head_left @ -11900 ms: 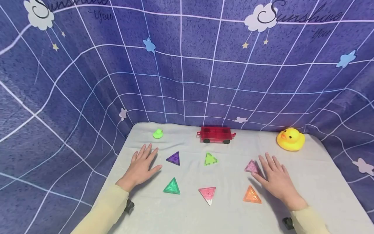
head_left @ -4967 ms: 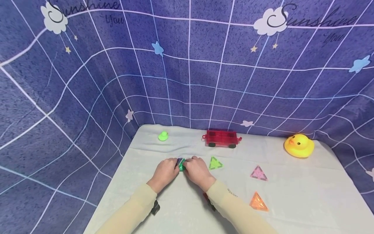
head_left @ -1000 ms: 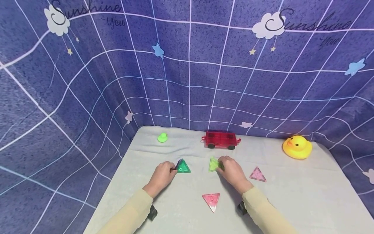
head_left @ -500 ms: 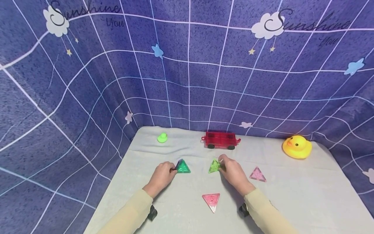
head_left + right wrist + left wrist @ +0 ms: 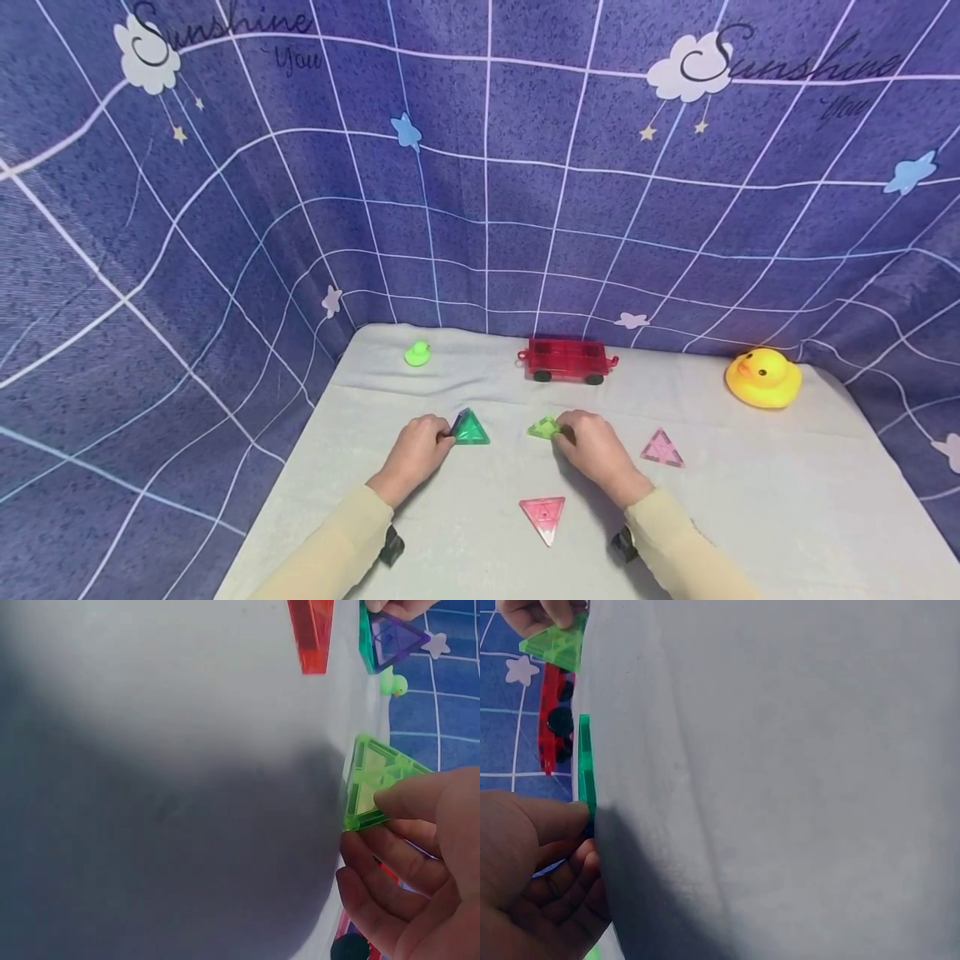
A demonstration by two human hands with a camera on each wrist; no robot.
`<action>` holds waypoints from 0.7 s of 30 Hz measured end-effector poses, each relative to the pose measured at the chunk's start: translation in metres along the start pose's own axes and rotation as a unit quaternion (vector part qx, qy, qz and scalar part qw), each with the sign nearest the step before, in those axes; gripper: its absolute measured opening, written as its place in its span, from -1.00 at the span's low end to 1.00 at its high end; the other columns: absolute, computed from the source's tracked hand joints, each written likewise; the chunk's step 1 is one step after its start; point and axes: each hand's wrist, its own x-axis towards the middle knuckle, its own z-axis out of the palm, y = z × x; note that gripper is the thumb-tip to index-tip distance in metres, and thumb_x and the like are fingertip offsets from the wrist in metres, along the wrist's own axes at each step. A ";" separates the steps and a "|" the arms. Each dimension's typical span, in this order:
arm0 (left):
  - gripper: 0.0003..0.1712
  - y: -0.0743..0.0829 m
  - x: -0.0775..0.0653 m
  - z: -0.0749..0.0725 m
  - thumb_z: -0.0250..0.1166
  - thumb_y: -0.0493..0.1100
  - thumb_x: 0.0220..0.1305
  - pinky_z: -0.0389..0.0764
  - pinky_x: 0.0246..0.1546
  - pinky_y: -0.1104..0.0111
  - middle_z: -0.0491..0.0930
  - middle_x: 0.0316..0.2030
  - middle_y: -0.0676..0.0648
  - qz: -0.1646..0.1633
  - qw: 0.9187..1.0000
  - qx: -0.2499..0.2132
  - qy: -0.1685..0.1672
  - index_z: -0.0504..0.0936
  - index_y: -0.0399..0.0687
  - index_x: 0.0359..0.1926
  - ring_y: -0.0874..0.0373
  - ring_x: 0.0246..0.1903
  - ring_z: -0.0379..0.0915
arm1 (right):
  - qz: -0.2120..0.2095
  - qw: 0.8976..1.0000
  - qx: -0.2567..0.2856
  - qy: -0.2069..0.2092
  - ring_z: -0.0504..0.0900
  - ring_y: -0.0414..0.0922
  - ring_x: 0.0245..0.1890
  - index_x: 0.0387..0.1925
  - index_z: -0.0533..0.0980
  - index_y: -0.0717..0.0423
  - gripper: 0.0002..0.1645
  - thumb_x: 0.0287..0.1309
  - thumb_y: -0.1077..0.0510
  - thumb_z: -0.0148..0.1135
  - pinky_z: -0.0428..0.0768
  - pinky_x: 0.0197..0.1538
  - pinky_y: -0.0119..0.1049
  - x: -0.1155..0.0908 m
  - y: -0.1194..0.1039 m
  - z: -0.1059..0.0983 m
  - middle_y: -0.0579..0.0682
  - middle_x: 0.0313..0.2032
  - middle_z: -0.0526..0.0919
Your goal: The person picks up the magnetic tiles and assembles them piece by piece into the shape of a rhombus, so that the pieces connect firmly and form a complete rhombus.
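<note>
My left hand [image 5: 414, 450] pinches two magnetic triangle tiles that meet at an edge: a green triangle tile [image 5: 471, 429] and a purple triangle tile [image 5: 397, 639], both tilted up on the cloth. To their right, my right hand [image 5: 596, 446] grips a light green triangle tile [image 5: 543, 428] between thumb and fingers. That tile is tipped up in the right wrist view, with its lower edge close to the cloth. A pinkish-red triangle tile [image 5: 543, 517] lies flat between the forearms. Beyond the right hand lies a pale pink triangle tile [image 5: 662, 448].
Along the back of the white cloth [image 5: 465, 550] stand a small green duck [image 5: 417, 353], a red wheeled trailer [image 5: 567, 358] and a large yellow duck [image 5: 763, 377]. A blue curtain [image 5: 510, 250] rises behind and at the sides. The right sleeve [image 5: 682, 533] covers part of the cloth.
From lying open, both hands came together over the green and purple tiles, which now meet. My right hand then moved right to the light green tile and tilted it; the left keeps its grip.
</note>
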 end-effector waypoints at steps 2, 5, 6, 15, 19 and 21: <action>-0.86 0.000 0.000 0.000 0.50 -0.27 0.25 0.54 -0.42 0.32 0.60 -0.48 0.07 0.001 1.000 -0.001 0.000 0.70 -0.08 -0.42 0.25 -0.48 0.47 | -0.003 1.000 0.000 0.000 0.67 -0.11 -0.34 -0.33 0.68 0.11 -0.84 0.05 0.32 0.52 0.67 -0.16 -0.10 0.001 -0.003 0.001 -0.05 -0.35 0.72; -0.86 0.001 0.000 0.000 0.50 -0.27 0.25 0.54 -0.42 0.32 0.60 -0.48 0.07 0.002 1.000 0.000 0.002 0.70 -0.08 -0.42 0.25 -0.48 0.47 | -0.004 1.000 -0.002 -0.007 0.55 -0.21 -0.45 -0.40 0.64 0.05 -0.85 0.08 0.30 0.50 0.62 -0.26 -0.19 0.003 -0.007 0.004 -0.15 -0.45 0.65; -0.85 0.001 -0.001 0.000 0.50 -0.27 0.25 0.54 -0.42 0.32 0.60 -0.48 0.07 0.002 1.000 0.001 0.002 0.70 -0.08 -0.42 0.25 -0.48 0.47 | -0.005 1.000 -0.001 -0.009 0.50 -0.23 -0.48 -0.43 0.63 0.04 -0.84 0.08 0.30 0.49 0.59 -0.29 -0.21 0.003 -0.009 0.005 -0.18 -0.49 0.62; -0.85 0.001 -0.002 -0.001 0.50 -0.28 0.24 0.55 -0.41 0.29 0.59 -0.48 0.07 0.001 1.000 0.003 -0.001 0.69 -0.09 -0.42 0.22 -0.48 0.48 | -0.025 1.000 -0.002 -0.015 0.43 -0.29 -0.54 -0.46 0.63 0.03 -0.81 0.08 0.27 0.54 0.54 -0.37 -0.29 0.012 -0.028 0.016 -0.24 -0.57 0.56; -0.85 0.002 -0.001 -0.002 0.51 -0.29 0.24 0.55 -0.42 0.28 0.59 -0.49 0.06 0.007 1.000 0.000 0.002 0.70 -0.09 -0.43 0.21 -0.47 0.49 | -0.027 0.999 0.004 -0.024 0.48 -0.27 -0.52 -0.42 0.67 0.08 -0.86 0.09 0.27 0.54 0.58 -0.33 -0.27 0.016 -0.038 0.020 -0.17 -0.53 0.63; -0.86 0.001 -0.001 -0.002 0.51 -0.28 0.24 0.56 -0.41 0.29 0.59 -0.49 0.07 0.006 1.000 -0.001 0.001 0.70 -0.09 -0.42 0.22 -0.47 0.50 | -0.024 0.999 0.007 -0.032 0.52 -0.26 -0.49 -0.40 0.69 0.11 -0.88 0.10 0.27 0.54 0.61 -0.30 -0.24 0.018 -0.043 0.020 -0.12 -0.49 0.67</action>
